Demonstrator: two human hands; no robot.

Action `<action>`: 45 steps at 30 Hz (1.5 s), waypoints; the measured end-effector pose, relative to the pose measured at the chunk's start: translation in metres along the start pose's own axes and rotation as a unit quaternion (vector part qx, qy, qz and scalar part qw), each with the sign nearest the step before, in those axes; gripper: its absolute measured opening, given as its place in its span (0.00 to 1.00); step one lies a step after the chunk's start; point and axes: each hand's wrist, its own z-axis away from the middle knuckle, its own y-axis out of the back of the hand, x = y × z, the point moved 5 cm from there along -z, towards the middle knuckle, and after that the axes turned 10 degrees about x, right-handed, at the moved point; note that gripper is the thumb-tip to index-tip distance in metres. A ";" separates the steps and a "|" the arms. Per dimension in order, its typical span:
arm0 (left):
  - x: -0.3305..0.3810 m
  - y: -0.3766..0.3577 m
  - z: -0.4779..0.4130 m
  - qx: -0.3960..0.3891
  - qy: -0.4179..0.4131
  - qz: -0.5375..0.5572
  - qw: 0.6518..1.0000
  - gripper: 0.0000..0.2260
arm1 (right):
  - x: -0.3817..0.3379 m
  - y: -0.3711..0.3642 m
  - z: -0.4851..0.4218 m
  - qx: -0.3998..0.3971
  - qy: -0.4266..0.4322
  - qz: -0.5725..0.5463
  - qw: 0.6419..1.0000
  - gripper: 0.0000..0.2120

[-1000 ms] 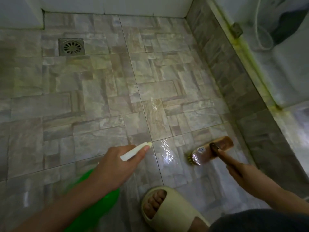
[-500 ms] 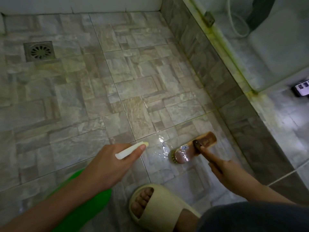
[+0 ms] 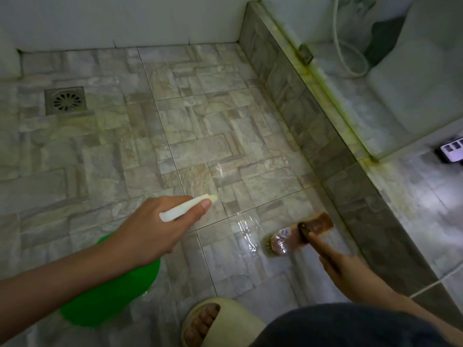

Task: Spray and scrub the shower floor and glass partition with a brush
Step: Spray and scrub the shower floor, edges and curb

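My left hand [image 3: 150,229] grips the white trigger head of a green spray bottle [image 3: 110,291], its nozzle pointing out over the stone-pattern shower floor [image 3: 200,146]. My right hand [image 3: 350,274] holds the dark handle of a brown wooden scrub brush [image 3: 300,234]. The brush head lies bristles-down on a wet, shiny patch of floor close to the low tiled curb [image 3: 313,136]. Above the curb rises the glass partition [image 3: 375,71], with greenish grime along its base.
A square metal drain [image 3: 65,100] sits at the far left of the floor. My foot in a cream slipper [image 3: 215,324] stands at the bottom centre. Behind the glass are a hose [image 3: 348,46] and a small white object [image 3: 451,151]. White wall tiles close the far side.
The view has swung, shifting the drain back to the right in frame. Both hands keep their grips; the brush stays on the wet patch near the curb.
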 end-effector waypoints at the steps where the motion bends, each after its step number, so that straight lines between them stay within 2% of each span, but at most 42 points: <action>1: 0.001 -0.001 -0.002 0.006 0.005 0.009 1.000 0.29 | 0.002 0.003 -0.012 0.010 0.006 -0.004 1.000 0.26; 4: 0.001 -0.005 -0.008 0.016 0.018 0.023 0.999 0.27 | -0.015 0.032 -0.101 0.097 0.032 -0.007 0.995 0.30; 7: -0.002 -0.005 -0.009 0.022 0.033 0.031 0.999 0.28 | -0.018 0.057 -0.170 0.120 0.023 0.000 0.993 0.29; 11: -0.002 0.002 -0.009 0.052 0.028 0.039 0.997 0.21 | 0.015 0.038 -0.099 0.104 0.008 -0.009 0.994 0.30; 13: -0.004 0.008 -0.011 0.070 0.019 0.047 0.996 0.21 | 0.023 0.032 -0.069 0.056 0.001 -0.015 0.998 0.31; 14: -0.005 0.012 -0.012 0.075 0.017 0.054 0.996 0.22 | 0.024 0.034 -0.073 0.049 0.007 -0.002 0.999 0.30; 18: -0.011 0.024 -0.017 0.081 0.017 0.071 0.994 0.27 | -0.009 0.066 -0.165 0.112 0.054 0.023 0.992 0.29; 21: -0.016 0.030 -0.017 0.089 0.026 0.083 0.992 0.28 | -0.033 0.085 -0.217 0.119 0.069 0.016 0.990 0.28; 25: -0.026 0.046 -0.014 0.122 0.041 0.089 0.988 0.29 | -0.028 0.065 -0.169 0.068 0.096 0.046 0.992 0.29; 28: -0.035 0.055 -0.013 0.138 0.065 0.112 0.982 0.30 | -0.050 0.046 -0.139 0.011 0.152 0.052 0.987 0.31; 30: -0.039 0.057 -0.013 0.142 0.075 0.118 0.980 0.29 | -0.090 0.049 -0.162 0.033 0.178 0.061 0.982 0.29; 34: -0.045 0.061 -0.006 0.141 0.077 0.111 0.981 0.25 | -0.173 0.061 -0.223 0.065 0.157 0.046 0.984 0.26; 36: -0.051 0.067 0.000 0.150 0.079 0.105 0.980 0.24 | -0.171 0.049 -0.212 0.053 0.164 0.046 0.984 0.27; 39: -0.063 0.080 0.006 0.185 0.082 0.108 0.973 0.20 | -0.132 0.029 -0.134 0.014 0.187 0.098 0.977 0.29; 41: -0.071 0.090 0.008 0.200 0.092 0.120 0.968 0.21 | -0.124 0.022 -0.095 -0.027 0.174 0.116 0.978 0.30; 43: -0.073 0.099 0.011 0.205 0.101 0.132 0.965 0.26 | -0.141 0.020 -0.106 -0.016 0.170 0.128 0.977 0.29; 45: -0.074 0.107 0.015 0.206 0.104 0.140 0.963 0.27 | -0.191 0.020 -0.144 0.019 0.206 0.100 0.973 0.27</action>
